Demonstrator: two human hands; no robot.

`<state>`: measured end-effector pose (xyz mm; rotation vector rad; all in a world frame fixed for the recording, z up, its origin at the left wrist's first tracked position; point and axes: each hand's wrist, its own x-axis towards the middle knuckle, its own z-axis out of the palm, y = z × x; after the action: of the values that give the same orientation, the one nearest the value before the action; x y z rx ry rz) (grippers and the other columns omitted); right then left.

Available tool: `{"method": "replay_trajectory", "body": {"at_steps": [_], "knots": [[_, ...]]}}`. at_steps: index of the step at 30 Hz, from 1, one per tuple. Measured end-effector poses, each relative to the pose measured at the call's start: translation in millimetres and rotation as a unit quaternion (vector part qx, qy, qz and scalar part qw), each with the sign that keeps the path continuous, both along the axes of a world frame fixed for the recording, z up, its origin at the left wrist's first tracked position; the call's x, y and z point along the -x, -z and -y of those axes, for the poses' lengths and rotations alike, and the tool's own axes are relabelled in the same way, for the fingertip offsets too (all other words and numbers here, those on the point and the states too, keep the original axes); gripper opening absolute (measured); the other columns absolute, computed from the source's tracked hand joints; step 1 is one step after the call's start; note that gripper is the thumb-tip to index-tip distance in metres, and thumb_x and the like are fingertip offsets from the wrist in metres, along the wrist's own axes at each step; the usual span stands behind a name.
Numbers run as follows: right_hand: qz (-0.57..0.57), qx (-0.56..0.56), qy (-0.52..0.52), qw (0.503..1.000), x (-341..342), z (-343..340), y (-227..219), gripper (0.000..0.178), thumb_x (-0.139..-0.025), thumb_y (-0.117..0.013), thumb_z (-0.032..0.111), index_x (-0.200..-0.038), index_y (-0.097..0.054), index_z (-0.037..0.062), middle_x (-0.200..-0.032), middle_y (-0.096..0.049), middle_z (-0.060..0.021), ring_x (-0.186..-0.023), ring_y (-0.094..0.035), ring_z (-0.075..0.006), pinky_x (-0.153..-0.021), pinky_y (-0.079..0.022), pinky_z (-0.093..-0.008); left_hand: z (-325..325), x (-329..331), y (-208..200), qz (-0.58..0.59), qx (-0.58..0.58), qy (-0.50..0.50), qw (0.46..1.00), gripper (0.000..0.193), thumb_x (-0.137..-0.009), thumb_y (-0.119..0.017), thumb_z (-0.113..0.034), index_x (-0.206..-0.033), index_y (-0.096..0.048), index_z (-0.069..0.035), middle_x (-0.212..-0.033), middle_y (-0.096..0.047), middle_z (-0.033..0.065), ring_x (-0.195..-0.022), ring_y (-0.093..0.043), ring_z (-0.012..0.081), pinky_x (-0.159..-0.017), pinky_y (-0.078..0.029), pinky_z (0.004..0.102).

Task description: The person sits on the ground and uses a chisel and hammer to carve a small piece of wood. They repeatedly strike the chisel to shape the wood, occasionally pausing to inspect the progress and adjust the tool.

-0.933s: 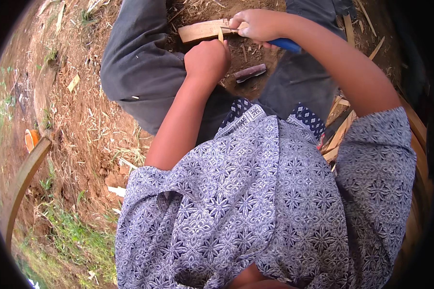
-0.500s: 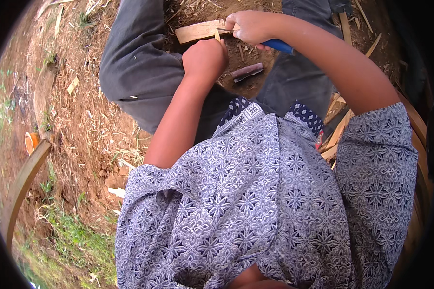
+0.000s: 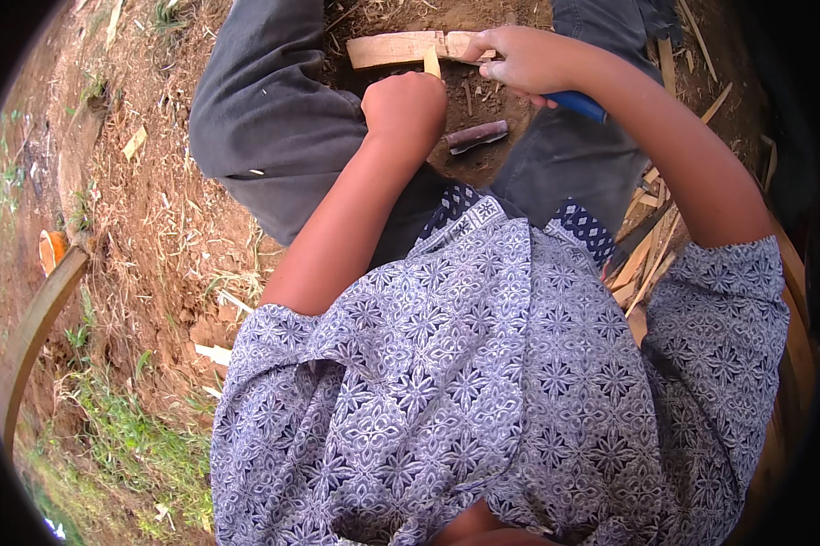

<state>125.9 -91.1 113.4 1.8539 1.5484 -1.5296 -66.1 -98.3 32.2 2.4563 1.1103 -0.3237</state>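
My left hand [image 3: 406, 111] is closed in a fist around a thin pale wood strip [image 3: 432, 63], whose end sticks up past the thumb side. To its right, my right hand [image 3: 530, 62] is closed on a knife with a blue handle [image 3: 577, 106]; the handle's back end shows under my wrist. Only a little of the dark blade can be made out by the fingers, to the right of the strip. Behind both hands a flat, light wood block [image 3: 396, 49] lies on the ground, its right end partly covered by my right hand.
Between my legs a short brownish-purple bar [image 3: 476, 136] rests on the soil. Split wood pieces [image 3: 640, 255] lie at my right side. Shavings litter the ground. Far left are a curved wooden piece [image 3: 37, 328] and an orange round object [image 3: 53, 250].
My right hand has drawn the knife rightward, away from the strip, so the gap between my hands is wider. The left hand still holds the strip. The whole view has shifted slightly.
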Motion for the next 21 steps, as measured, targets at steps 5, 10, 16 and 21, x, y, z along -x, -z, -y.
{"method": "replay_trajectory", "body": {"at_steps": [5, 10, 16, 21], "knots": [[0.001, 0.001, -0.016, 1.000, 8.3, -0.3, -13.8, 0.039, -0.099, -0.047, 0.014, -0.136, -0.048, 0.0018, -0.064, -0.060, -0.0122, -0.048, -0.060, -0.0210, -0.044, -0.051, -0.0385, -0.5, -3.9, -6.5, -0.023, 0.007, 0.017, 1.000, 0.016, -0.086, -0.061, -0.015, -0.081, -0.073, -0.008, -0.078, -0.074, 0.0117, -0.071, -0.074, 0.0288, -0.058, -0.057, 0.0411], [0.013, 0.010, -0.018, 1.000, 10.7, -4.7, -16.0, 0.040, -0.097, -0.047, 0.011, -0.137, -0.048, 0.0015, -0.062, -0.059, -0.0127, -0.046, -0.060, -0.0220, -0.042, -0.050, -0.0396, 2.2, -5.9, -7.7, -0.003, -0.005, 0.015, 1.000, 0.012, -0.080, -0.062, -0.010, -0.080, -0.074, -0.008, -0.080, -0.075, 0.0116, -0.072, -0.075, 0.0284, -0.057, -0.057, 0.0407], [0.018, 0.010, 0.003, 1.000, 15.4, -1.0, -9.1, 0.040, -0.099, -0.047, 0.014, -0.137, -0.047, 0.0026, -0.054, -0.052, -0.0077, -0.041, -0.056, -0.0195, -0.040, -0.048, -0.0355, 1.3, -10.0, -11.5, -0.028, 0.009, 0.023, 0.999, 0.012, -0.080, -0.063, -0.010, -0.082, -0.075, -0.008, -0.081, -0.075, 0.0112, -0.074, -0.075, 0.0280, -0.057, -0.057, 0.0400], [0.006, -0.003, 0.023, 1.000, 16.1, 0.6, -1.9, 0.039, -0.098, -0.047, 0.011, -0.135, -0.049, 0.0015, -0.055, -0.053, -0.0098, -0.041, -0.056, -0.0202, -0.039, -0.048, -0.0368, -0.7, -11.9, -14.1, -0.044, 0.013, 0.031, 0.998, 0.014, -0.082, -0.061, -0.010, -0.085, -0.075, -0.008, -0.083, -0.075, 0.0111, -0.076, -0.075, 0.0280, -0.059, -0.058, 0.0404]]}}
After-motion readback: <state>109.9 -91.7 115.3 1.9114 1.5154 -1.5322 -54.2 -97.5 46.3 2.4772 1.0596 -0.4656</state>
